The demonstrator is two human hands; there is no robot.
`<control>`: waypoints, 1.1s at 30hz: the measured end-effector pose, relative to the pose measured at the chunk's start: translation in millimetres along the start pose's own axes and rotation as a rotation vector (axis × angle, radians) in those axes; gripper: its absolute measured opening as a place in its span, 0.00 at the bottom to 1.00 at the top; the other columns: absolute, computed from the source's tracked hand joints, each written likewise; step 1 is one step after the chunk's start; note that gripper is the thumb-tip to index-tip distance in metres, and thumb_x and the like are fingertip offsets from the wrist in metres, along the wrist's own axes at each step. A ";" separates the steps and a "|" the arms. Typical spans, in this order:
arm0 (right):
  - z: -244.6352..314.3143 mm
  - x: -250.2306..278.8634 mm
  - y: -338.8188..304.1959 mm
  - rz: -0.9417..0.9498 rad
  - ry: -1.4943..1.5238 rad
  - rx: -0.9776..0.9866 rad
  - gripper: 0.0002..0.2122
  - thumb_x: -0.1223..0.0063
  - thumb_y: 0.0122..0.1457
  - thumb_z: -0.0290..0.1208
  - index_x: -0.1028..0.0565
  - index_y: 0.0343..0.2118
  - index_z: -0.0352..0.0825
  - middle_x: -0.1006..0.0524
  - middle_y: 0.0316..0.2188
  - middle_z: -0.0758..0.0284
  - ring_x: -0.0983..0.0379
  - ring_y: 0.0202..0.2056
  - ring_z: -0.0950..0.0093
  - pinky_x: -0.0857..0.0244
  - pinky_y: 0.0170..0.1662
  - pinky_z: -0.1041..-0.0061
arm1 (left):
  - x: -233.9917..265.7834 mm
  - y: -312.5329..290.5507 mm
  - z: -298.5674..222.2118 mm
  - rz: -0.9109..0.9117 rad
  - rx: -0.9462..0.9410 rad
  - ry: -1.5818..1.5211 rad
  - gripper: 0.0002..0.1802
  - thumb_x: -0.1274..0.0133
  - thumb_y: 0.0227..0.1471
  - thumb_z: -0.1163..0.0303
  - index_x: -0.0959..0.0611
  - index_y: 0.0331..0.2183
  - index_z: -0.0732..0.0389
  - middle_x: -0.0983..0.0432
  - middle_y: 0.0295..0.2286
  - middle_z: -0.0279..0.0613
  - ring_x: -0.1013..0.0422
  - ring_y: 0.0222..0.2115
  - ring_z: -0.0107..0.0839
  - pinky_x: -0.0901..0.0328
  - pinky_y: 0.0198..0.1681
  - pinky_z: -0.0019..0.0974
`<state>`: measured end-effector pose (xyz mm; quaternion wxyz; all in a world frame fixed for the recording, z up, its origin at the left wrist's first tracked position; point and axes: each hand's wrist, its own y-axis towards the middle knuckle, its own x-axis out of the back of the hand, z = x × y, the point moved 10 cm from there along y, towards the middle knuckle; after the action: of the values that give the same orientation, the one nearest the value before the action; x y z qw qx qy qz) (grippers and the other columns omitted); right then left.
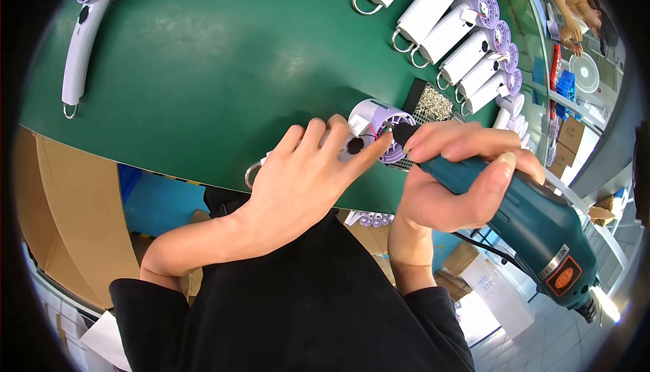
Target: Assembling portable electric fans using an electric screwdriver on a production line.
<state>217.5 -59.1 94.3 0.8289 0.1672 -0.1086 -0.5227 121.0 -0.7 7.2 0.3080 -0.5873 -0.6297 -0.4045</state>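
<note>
Near the table's front edge lies a white and purple handheld fan (371, 109), its round head open at the side and red and black wires showing. My left hand (298, 172) presses over its handle, fingers curled round it and the index fingertip at the open head; the palm hides most of the handle. My right hand (450, 182) is wrapped round a teal electric screwdriver (535, 230). The tool's dark nose points left into the fan head, and its tip is hard to make out there. Just behind the fan head stands a black tray of small screws (433, 103).
Several similar fans (464, 57) lie in a slanting row at the back right of the green table (223, 67). Another fan (84, 50) lies at the far left. Cardboard boxes (84, 202) stand below the left edge. A person (575, 6) sits at the far right.
</note>
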 end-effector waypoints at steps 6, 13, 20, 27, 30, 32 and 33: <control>-2.0 -6.7 2.5 0.069 -0.036 0.003 0.12 0.54 0.66 0.34 0.45 0.39 0.37 0.31 0.25 0.57 0.29 0.19 0.66 0.26 0.25 0.62 | 0.2 -0.4 2.5 0.011 0.010 0.022 0.31 0.49 0.47 0.70 0.25 0.56 0.47 0.30 0.39 0.47 0.32 0.34 0.36 0.37 0.35 0.33; 1.2 -8.0 4.0 -0.001 -0.116 0.073 0.08 0.59 0.64 0.34 0.43 0.36 0.38 0.35 0.20 0.60 0.35 0.12 0.68 0.31 0.15 0.66 | 4.1 3.2 -0.3 0.015 -0.027 0.014 0.32 0.49 0.47 0.71 0.26 0.57 0.48 0.30 0.39 0.47 0.32 0.34 0.36 0.37 0.36 0.33; 9.7 -4.5 1.1 0.054 -0.220 0.073 0.13 0.50 0.61 0.30 0.40 0.42 0.34 0.31 0.19 0.59 0.30 0.14 0.68 0.28 0.20 0.64 | 5.7 0.5 -3.4 0.008 -0.024 0.002 0.33 0.48 0.46 0.74 0.27 0.57 0.50 0.31 0.35 0.46 0.34 0.30 0.36 0.38 0.33 0.34; 75.8 61.5 -32.4 -0.274 0.056 0.277 0.11 0.54 0.64 0.33 0.42 0.43 0.39 0.32 0.26 0.63 0.30 0.18 0.66 0.29 0.21 0.64 | 9.2 -3.3 -8.8 0.040 -0.033 0.000 0.36 0.44 0.49 0.75 0.30 0.60 0.49 0.30 0.39 0.51 0.32 0.34 0.41 0.34 0.36 0.39; 74.7 113.1 -50.8 -0.615 -0.100 0.295 0.09 0.63 0.66 0.35 0.37 0.44 0.36 0.35 0.19 0.66 0.40 0.10 0.74 0.38 0.15 0.72 | 5.0 -4.7 -4.6 0.035 0.039 -0.102 0.36 0.40 0.48 0.74 0.30 0.60 0.49 0.31 0.44 0.53 0.32 0.41 0.48 0.32 0.43 0.44; 61.3 148.9 -68.6 -0.799 -0.157 0.168 0.11 0.63 0.68 0.39 0.37 0.42 0.35 0.35 0.20 0.66 0.38 0.15 0.74 0.37 0.21 0.71 | 7.3 -0.7 -5.2 0.028 0.047 -0.107 0.35 0.41 0.49 0.74 0.30 0.59 0.49 0.32 0.45 0.54 0.33 0.42 0.50 0.32 0.44 0.46; 57.0 166.3 -80.2 -0.845 -0.137 0.177 0.13 0.64 0.68 0.41 0.37 0.43 0.35 0.35 0.20 0.66 0.37 0.16 0.74 0.36 0.23 0.70 | 5.8 -0.2 -3.3 0.044 0.083 -0.131 0.35 0.40 0.49 0.75 0.29 0.59 0.49 0.32 0.45 0.55 0.33 0.42 0.52 0.32 0.43 0.46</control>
<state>202.2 -250.4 116.3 0.5156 0.2325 -0.1299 -0.8144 119.7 -0.7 13.8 0.2991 -0.6129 -0.6517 -0.3320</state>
